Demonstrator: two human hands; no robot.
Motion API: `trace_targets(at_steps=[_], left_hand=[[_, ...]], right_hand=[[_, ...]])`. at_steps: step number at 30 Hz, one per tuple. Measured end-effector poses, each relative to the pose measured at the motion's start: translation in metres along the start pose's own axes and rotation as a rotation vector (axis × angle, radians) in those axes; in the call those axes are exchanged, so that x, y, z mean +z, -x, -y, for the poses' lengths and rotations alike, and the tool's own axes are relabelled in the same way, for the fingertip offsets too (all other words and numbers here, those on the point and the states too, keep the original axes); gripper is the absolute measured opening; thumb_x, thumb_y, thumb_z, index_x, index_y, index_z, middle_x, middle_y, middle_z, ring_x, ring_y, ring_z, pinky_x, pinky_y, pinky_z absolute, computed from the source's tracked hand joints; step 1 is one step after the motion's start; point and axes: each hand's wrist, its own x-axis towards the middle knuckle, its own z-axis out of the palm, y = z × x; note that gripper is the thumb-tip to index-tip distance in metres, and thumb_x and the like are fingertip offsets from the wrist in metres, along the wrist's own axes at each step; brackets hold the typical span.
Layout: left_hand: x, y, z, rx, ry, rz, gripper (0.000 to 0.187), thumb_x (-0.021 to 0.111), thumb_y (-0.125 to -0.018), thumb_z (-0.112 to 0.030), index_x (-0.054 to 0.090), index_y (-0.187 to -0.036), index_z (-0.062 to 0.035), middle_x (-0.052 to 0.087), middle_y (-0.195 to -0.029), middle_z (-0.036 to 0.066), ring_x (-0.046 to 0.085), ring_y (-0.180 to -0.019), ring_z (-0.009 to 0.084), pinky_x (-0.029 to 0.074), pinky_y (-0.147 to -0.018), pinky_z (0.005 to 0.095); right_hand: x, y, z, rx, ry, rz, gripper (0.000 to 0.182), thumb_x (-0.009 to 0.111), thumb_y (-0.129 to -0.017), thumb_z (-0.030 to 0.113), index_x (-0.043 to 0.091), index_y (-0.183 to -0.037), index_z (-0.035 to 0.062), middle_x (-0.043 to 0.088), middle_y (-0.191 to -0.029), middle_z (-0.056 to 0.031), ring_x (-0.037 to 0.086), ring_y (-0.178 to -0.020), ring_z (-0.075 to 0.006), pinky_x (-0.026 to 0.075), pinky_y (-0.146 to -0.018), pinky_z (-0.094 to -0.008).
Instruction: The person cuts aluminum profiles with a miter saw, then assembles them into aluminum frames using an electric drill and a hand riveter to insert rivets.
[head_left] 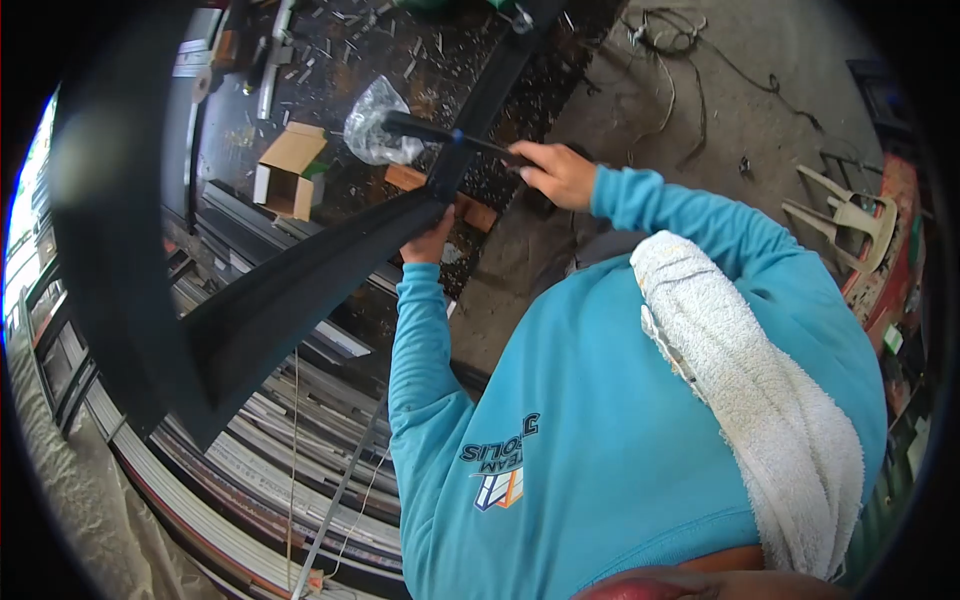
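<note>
My right hand (pixel 558 175) is closed around one end of a hammer (pixel 425 128) with a thick black part and a blue band. The hammer points left across the black frame (pixel 290 265), and its end inside my fist is hidden. My left hand (pixel 432 238) grips the frame from below near its corner, its fingers partly hidden behind the bar. Long black bars of the frame run toward the lower left and toward the top. Past the hammer's far end lies a clear plastic bag (pixel 375 150). Beneath the corner are reddish-brown blocks (pixel 475 213).
An open cardboard box (pixel 290 175) sits on the dark worktop (pixel 340 60), which is littered with metal scraps. Long metal profiles (pixel 300 470) are stacked at the lower left. Cables (pixel 680 50) lie on the concrete floor, and a pale plastic chair (pixel 850 220) is at the right.
</note>
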Motion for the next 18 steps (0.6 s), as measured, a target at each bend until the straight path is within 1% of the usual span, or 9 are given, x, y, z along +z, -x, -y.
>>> trace_targets(at_steps=[2,4,6,10,12,14,15,17,18], left_hand=[[-0.022,-0.007,0.011,0.083,0.033,0.155,0.041,0.075,-0.078,-0.029,0.065,-0.106,-0.0013,0.069,-0.098,0.010,0.065,-0.096,0.0231,0.048,-0.088,0.0358],[-0.063,-0.038,-0.009,0.157,0.184,0.348,0.037,0.072,-0.081,-0.021,0.062,-0.109,0.0007,0.068,-0.092,0.009,0.064,-0.093,0.0193,0.049,-0.085,0.0344],[-0.091,-0.075,0.012,-0.409,0.686,0.436,0.031,0.064,-0.085,-0.008,0.056,-0.113,0.0016,0.064,-0.089,0.006,0.061,-0.088,0.0131,0.050,-0.080,0.0301],[-0.060,-0.140,0.022,-0.007,0.059,0.002,0.013,0.060,-0.088,-0.005,0.065,-0.098,0.0000,0.065,-0.086,0.007,0.059,-0.070,0.0152,0.049,-0.066,0.0277],[-0.049,-0.158,0.004,0.007,-0.395,0.112,0.027,0.058,-0.092,-0.023,0.065,-0.101,0.0015,0.066,-0.100,0.016,0.064,-0.084,0.0311,0.051,-0.077,0.0358],[-0.032,-0.168,0.020,0.078,-0.583,0.168,0.018,0.056,-0.087,-0.019,0.064,-0.093,-0.0041,0.066,-0.086,0.012,0.065,-0.079,0.0291,0.052,-0.071,0.0402],[-0.027,-0.172,0.021,0.091,-0.684,0.185,0.014,0.055,-0.085,-0.017,0.063,-0.088,-0.0068,0.065,-0.079,0.010,0.065,-0.076,0.0281,0.052,-0.069,0.0424],[-0.028,-0.172,-0.004,0.069,-0.739,0.267,0.009,0.057,-0.077,-0.014,0.061,-0.083,-0.0081,0.065,-0.080,0.012,0.065,-0.075,0.0302,0.052,-0.064,0.0444],[-0.021,-0.168,0.003,0.089,-0.811,0.209,0.010,0.057,-0.076,-0.013,0.061,-0.085,-0.0101,0.065,-0.082,0.010,0.065,-0.078,0.0297,0.052,-0.066,0.0436]], right_hand=[[-0.018,-0.065,0.012,0.054,0.195,0.102,0.033,0.049,-0.083,0.012,0.055,-0.114,0.0018,0.063,-0.092,-0.0245,0.059,-0.092,-0.0436,0.046,-0.078,-0.0472],[-0.019,-0.124,0.005,0.022,0.381,0.111,0.035,0.048,-0.079,0.011,0.055,-0.112,0.0017,0.062,-0.094,-0.0261,0.058,-0.093,-0.0441,0.046,-0.079,-0.0493],[-0.015,-0.174,0.002,0.049,0.411,0.152,0.033,0.048,-0.078,0.012,0.055,-0.109,0.0013,0.062,-0.097,-0.0255,0.057,-0.093,-0.0460,0.046,-0.081,-0.0506],[-0.008,-0.242,0.001,-0.075,0.549,0.374,0.041,0.058,-0.076,0.024,0.057,-0.111,0.0010,0.063,-0.106,-0.0266,0.058,-0.104,-0.0430,0.046,-0.090,-0.0462],[-0.036,-0.286,-0.001,-0.251,0.491,0.394,0.043,0.058,-0.081,0.026,0.057,-0.115,0.0007,0.062,-0.109,-0.0235,0.059,-0.103,-0.0375,0.046,-0.091,-0.0428],[-0.080,-0.337,-0.008,-0.514,0.437,0.416,0.036,0.055,-0.085,0.020,0.061,-0.114,-0.0011,0.064,-0.107,-0.0189,0.061,-0.100,-0.0298,0.048,-0.088,-0.0394],[-0.093,-0.337,0.016,-0.212,0.463,0.133,0.038,0.059,-0.081,0.022,0.061,-0.113,0.0010,0.064,-0.106,-0.0192,0.061,-0.099,-0.0324,0.048,-0.087,-0.0406],[-0.150,-0.383,-0.015,-0.265,0.540,-0.103,0.043,0.060,-0.077,0.025,0.061,-0.114,0.0029,0.064,-0.106,-0.0186,0.061,-0.101,-0.0346,0.048,-0.088,-0.0420],[-0.170,-0.411,-0.025,-0.012,0.787,-0.119,0.048,0.062,-0.077,0.027,0.058,-0.119,0.0040,0.061,-0.113,-0.0200,0.058,-0.107,-0.0349,0.046,-0.092,-0.0419]])
